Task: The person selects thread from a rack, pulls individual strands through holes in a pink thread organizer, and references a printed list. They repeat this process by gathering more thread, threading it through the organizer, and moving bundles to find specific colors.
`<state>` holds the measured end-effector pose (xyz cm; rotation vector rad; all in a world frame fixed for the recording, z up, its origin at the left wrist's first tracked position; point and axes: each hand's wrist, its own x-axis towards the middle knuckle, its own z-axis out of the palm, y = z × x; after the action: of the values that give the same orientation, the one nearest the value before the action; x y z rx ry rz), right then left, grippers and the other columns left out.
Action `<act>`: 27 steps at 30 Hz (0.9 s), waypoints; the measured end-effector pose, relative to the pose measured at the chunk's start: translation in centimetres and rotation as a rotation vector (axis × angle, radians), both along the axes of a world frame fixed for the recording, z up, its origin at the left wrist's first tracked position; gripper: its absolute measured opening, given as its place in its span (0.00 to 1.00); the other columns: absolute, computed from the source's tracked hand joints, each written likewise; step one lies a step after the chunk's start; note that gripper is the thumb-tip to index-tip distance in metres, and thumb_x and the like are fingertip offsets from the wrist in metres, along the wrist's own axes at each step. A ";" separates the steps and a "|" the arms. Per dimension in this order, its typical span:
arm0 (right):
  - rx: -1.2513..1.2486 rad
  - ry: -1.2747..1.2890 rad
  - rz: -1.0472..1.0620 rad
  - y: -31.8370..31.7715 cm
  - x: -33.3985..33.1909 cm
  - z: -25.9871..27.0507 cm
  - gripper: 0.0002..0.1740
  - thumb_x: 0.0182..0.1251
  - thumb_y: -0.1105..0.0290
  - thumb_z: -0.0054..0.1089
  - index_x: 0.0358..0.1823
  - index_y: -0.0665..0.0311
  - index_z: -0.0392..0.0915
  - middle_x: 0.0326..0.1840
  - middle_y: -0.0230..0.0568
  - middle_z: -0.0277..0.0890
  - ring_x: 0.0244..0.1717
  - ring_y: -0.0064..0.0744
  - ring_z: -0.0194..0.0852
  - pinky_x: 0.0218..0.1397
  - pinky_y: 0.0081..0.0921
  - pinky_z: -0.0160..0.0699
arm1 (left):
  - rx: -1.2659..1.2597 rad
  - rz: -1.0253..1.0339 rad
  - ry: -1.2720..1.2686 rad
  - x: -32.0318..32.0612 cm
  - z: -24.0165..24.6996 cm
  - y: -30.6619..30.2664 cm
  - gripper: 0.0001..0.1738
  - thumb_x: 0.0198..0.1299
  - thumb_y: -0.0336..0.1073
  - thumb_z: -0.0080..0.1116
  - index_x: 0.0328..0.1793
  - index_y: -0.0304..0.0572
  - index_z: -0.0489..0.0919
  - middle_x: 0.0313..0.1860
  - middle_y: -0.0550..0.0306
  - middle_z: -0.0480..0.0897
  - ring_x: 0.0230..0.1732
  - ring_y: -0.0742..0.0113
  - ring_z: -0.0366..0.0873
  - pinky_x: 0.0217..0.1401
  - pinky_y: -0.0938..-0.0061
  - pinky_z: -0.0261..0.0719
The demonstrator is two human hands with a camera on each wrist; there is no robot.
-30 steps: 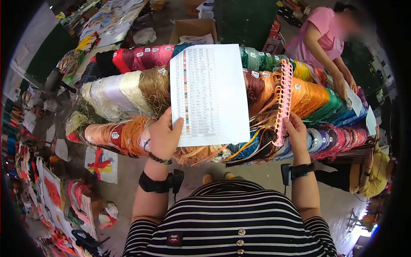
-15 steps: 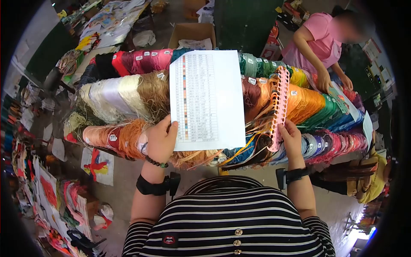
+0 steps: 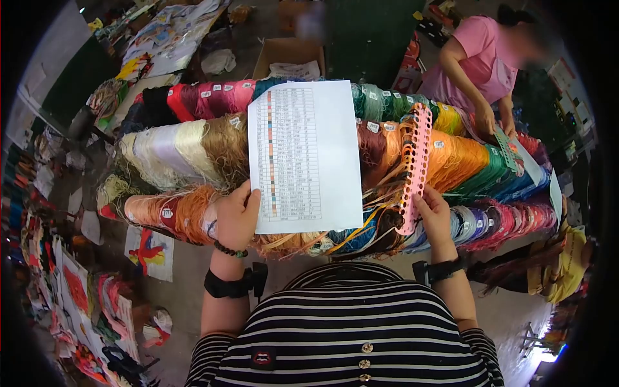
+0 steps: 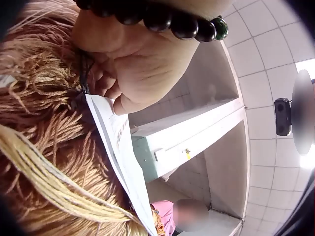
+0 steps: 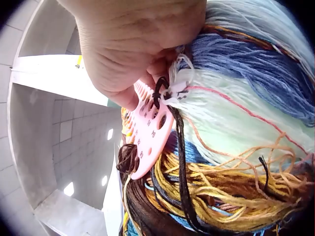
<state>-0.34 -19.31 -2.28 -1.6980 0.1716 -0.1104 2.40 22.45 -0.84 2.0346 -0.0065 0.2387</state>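
My left hand [image 3: 237,216] pinches the lower left edge of a white paper sheet [image 3: 337,155] printed with a table and a column of coloured squares. In the left wrist view the sheet [image 4: 125,152] appears edge-on beside brown thread skeins [image 4: 54,142]. My right hand [image 3: 435,213] grips the right edge of a pink thread organizer card [image 3: 416,171] with two rows of holes, thumb on its face. Orange, brown and black strands hang from the card's left side. In the right wrist view the numbered card [image 5: 150,137] has dark thread knotted through its holes.
Rows of labelled thread skeins in many colours, such as cream skeins [image 3: 193,145] and orange skeins [image 3: 451,158], lie across in front of me. At the far right a person in pink [image 3: 474,64] handles a green holed card [image 3: 509,151]. A cardboard box [image 3: 290,55] stands behind.
The sheet and the pink card have both come slightly lower and to the left, still held by my hands. The person in pink has brought a green card into view.
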 end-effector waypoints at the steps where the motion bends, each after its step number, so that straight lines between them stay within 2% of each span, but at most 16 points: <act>1: -0.001 -0.005 0.014 -0.1 0.0 0.1 0.20 0.71 0.70 0.58 0.61 0.73 0.73 0.46 0.33 0.81 0.39 0.15 0.74 0.41 0.14 0.71 | 0.013 -0.002 0.011 0.0 0.1 -0.1 0.17 0.67 0.32 0.53 0.59 0.35 0.80 0.37 0.44 0.87 0.34 0.64 0.85 0.39 0.73 0.79; 6: 0.021 -0.019 0.010 0.5 -0.3 0.6 0.21 0.71 0.71 0.58 0.61 0.73 0.73 0.44 0.32 0.81 0.36 0.13 0.73 0.38 0.13 0.69 | -0.008 -0.024 -0.013 -0.1 0.3 -0.3 0.17 0.67 0.32 0.53 0.60 0.35 0.79 0.37 0.44 0.87 0.35 0.64 0.85 0.39 0.73 0.79; 10: 0.004 0.003 0.032 0.2 -0.2 0.2 0.21 0.71 0.72 0.58 0.63 0.73 0.72 0.47 0.34 0.81 0.41 0.17 0.76 0.44 0.14 0.73 | -0.087 -0.029 -0.034 -0.1 -0.7 -0.2 0.16 0.67 0.32 0.54 0.58 0.35 0.80 0.37 0.45 0.87 0.35 0.64 0.85 0.38 0.72 0.79; 12: 0.018 -0.007 0.061 0.0 -0.2 -0.1 0.22 0.70 0.72 0.58 0.63 0.73 0.71 0.50 0.36 0.81 0.45 0.20 0.78 0.48 0.16 0.74 | 0.004 -0.009 -0.029 -0.2 -0.6 0.3 0.15 0.66 0.32 0.54 0.57 0.36 0.80 0.37 0.45 0.87 0.35 0.65 0.85 0.39 0.72 0.79; 13: 0.010 -0.049 0.049 0.3 -0.2 0.2 0.23 0.68 0.72 0.60 0.63 0.70 0.73 0.48 0.33 0.81 0.43 0.18 0.77 0.46 0.18 0.75 | 0.033 -0.016 -0.027 0.0 -0.8 0.0 0.15 0.66 0.32 0.55 0.56 0.37 0.81 0.37 0.46 0.87 0.35 0.65 0.85 0.39 0.72 0.80; 14: 0.058 -0.066 0.095 0.0 -0.2 -0.1 0.26 0.67 0.70 0.62 0.66 0.69 0.71 0.51 0.35 0.81 0.46 0.21 0.78 0.52 0.20 0.76 | 0.046 -0.035 -0.006 0.4 -2.0 0.6 0.14 0.65 0.32 0.55 0.55 0.38 0.81 0.37 0.46 0.87 0.35 0.65 0.86 0.39 0.72 0.80; 16: -0.102 -0.033 0.111 0.0 -0.7 1.0 0.29 0.66 0.69 0.65 0.67 0.66 0.70 0.54 0.35 0.80 0.49 0.20 0.77 0.52 0.20 0.76 | -0.060 -0.044 -0.025 0.2 -1.6 0.2 0.14 0.65 0.32 0.56 0.56 0.37 0.81 0.36 0.53 0.87 0.34 0.73 0.83 0.38 0.75 0.79; 17: -0.065 -0.047 0.124 0.0 -0.6 0.9 0.30 0.65 0.69 0.65 0.68 0.67 0.69 0.53 0.35 0.80 0.48 0.19 0.77 0.52 0.20 0.76 | -0.038 -0.045 -0.030 0.0 -0.9 -0.1 0.15 0.66 0.32 0.56 0.57 0.37 0.81 0.37 0.56 0.86 0.35 0.76 0.81 0.40 0.77 0.78; 20: 0.011 -0.075 0.143 -0.2 -0.5 0.2 0.32 0.65 0.69 0.66 0.69 0.67 0.66 0.51 0.34 0.81 0.48 0.19 0.77 0.52 0.19 0.75 | -0.090 -0.058 -0.002 -0.1 -1.1 0.1 0.16 0.67 0.29 0.55 0.60 0.31 0.78 0.41 0.55 0.86 0.38 0.76 0.80 0.42 0.78 0.78; 23: -0.029 -0.093 0.110 -0.3 -0.6 0.1 0.32 0.63 0.69 0.67 0.67 0.70 0.68 0.48 0.33 0.81 0.45 0.19 0.76 0.51 0.19 0.74 | -0.139 -0.091 -0.019 0.2 -1.7 0.2 0.17 0.68 0.28 0.54 0.60 0.28 0.77 0.43 0.54 0.85 0.39 0.75 0.80 0.43 0.78 0.78; 27: -0.042 -0.090 0.081 -0.7 -0.6 -0.5 0.31 0.63 0.69 0.67 0.67 0.70 0.69 0.49 0.33 0.81 0.46 0.18 0.75 0.51 0.19 0.74 | -0.162 -0.080 -0.003 0.1 -1.2 -0.2 0.15 0.68 0.28 0.54 0.59 0.30 0.78 0.43 0.54 0.86 0.41 0.75 0.81 0.44 0.77 0.78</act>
<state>-0.98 -20.01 -2.76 -1.7355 0.0330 -0.1305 2.50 22.21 -2.07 1.8683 -0.0686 0.1864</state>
